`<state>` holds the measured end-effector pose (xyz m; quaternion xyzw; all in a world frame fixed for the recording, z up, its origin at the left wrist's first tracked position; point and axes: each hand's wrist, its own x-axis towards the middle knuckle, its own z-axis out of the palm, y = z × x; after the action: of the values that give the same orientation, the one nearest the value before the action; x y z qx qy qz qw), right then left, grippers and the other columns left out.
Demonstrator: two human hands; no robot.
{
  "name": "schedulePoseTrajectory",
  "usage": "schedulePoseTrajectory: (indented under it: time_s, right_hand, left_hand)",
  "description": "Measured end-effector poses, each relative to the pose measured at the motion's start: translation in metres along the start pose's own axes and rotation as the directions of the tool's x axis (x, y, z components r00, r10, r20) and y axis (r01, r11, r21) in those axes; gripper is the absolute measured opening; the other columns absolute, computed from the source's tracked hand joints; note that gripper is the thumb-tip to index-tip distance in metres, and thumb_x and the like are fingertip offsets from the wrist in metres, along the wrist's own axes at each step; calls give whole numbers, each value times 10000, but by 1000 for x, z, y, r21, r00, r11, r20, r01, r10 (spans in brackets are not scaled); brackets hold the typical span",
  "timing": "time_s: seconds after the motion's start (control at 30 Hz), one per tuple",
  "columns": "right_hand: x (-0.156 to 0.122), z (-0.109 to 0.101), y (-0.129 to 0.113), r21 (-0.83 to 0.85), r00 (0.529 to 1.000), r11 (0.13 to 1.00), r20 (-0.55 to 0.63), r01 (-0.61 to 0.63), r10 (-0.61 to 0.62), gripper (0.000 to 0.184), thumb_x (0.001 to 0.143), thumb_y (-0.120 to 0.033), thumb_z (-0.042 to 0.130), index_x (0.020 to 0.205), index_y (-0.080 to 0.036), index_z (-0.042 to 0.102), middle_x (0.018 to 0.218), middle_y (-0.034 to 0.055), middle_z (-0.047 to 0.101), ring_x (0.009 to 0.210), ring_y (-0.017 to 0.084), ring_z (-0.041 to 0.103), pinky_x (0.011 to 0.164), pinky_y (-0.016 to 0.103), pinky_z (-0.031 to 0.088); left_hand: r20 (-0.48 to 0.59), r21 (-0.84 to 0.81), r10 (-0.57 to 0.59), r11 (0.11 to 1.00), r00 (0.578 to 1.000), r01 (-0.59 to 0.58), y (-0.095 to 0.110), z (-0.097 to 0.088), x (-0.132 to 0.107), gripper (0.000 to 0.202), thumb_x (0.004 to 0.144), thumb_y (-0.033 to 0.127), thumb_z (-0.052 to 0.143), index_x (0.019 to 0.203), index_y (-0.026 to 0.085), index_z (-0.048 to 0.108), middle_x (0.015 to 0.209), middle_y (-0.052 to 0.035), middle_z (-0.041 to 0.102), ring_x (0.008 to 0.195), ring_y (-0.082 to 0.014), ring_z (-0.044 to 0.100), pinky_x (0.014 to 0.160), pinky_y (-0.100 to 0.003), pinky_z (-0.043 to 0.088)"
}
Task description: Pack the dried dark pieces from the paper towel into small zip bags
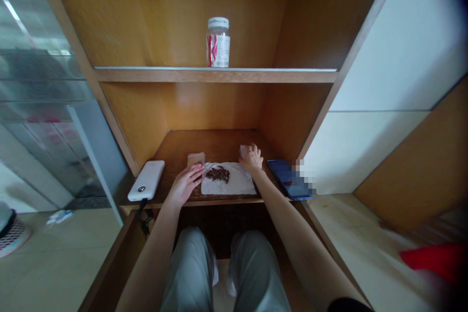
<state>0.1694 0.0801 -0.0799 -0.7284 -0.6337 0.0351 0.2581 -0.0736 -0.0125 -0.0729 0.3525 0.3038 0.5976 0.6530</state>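
Note:
A small heap of dark reddish-brown capsules or beads lies on the left part of a white cloth or paper sheet. My left hand is at the sheet's left edge, fingers stretched out. Its fingertips touch or overlap a small stack of clear, pinkish-looking plastic bags. Beyond the sheet's far right corner, my right hand is bent palm-down over a small clear plastic bag. That bag shows between thumb and index finger; its contents are too small to make out.
On the shelf above stands a clear bottle with a white cap and pink-white label. A white power bank with a black cable lies left, a phone right. Below the shelf board, an open drawer surrounds my knees.

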Motion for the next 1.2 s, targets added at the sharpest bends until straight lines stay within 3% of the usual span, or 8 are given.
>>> schedulePoseTrajectory:
  time_s: [0.47,0.67,0.8,0.9,0.97,1.1,1.2]
  right_hand:
    - [-1,-3,9,81,995,993,33,89,-92,601,666,-293,564,1239,-244,389,1392,94,255,1197,307,323,873,477,379]
    - [-7,-11,2,177,967,968,-212,180,-142,490,725,-271,510,1199,-177,430,1341,116,348,1211,273,323,945,448,322]
    - [-19,-9,-14,421,949,866,-268,270,-165,359,760,-216,438,1111,-165,492,1244,118,460,1142,218,427,917,374,376]
    - [-32,1,-26,660,977,723,-182,203,-108,331,767,-213,409,1078,-156,507,1131,107,547,951,176,556,830,323,444]
    - [-41,7,-31,728,990,672,-121,136,-68,314,761,-217,422,1052,-164,529,1068,93,588,896,169,578,812,315,456]
    - [-53,12,-32,726,996,681,-78,90,-49,299,736,-194,461,1019,-180,555,1047,72,606,889,159,586,807,295,462]
    - [-55,14,-30,691,993,714,-98,117,-69,287,741,-189,459,1011,-184,556,1040,65,606,916,152,580,806,281,462]
  left_hand:
    - [6,-17,21,1000,1000,-21,-1,0,0,172,685,115,621,854,133,652,1016,-120,660,1035,-259,572,931,-451,389]
    - [-2,-29,34,999,999,-34,-1,1,0,146,687,112,613,828,124,649,987,-117,669,1005,-247,590,939,-442,384]
    - [-19,-22,34,999,999,-34,-1,1,1,136,695,124,607,825,120,647,954,-120,677,966,-241,609,933,-436,390]
    - [-30,-8,24,1000,999,-24,1,2,0,131,699,140,603,820,113,645,934,-126,679,946,-240,616,924,-436,397]
    - [-31,2,27,1000,999,-27,2,4,-1,129,695,146,607,814,114,644,925,-123,680,934,-241,620,914,-437,402]
    - [-65,53,125,991,990,-122,-1,8,-2,130,682,182,625,800,129,639,864,-100,685,862,-228,636,894,-428,413]
    - [-161,205,337,931,928,-303,-4,10,-3,111,686,199,628,789,156,627,796,-61,676,829,-205,631,894,-395,411]
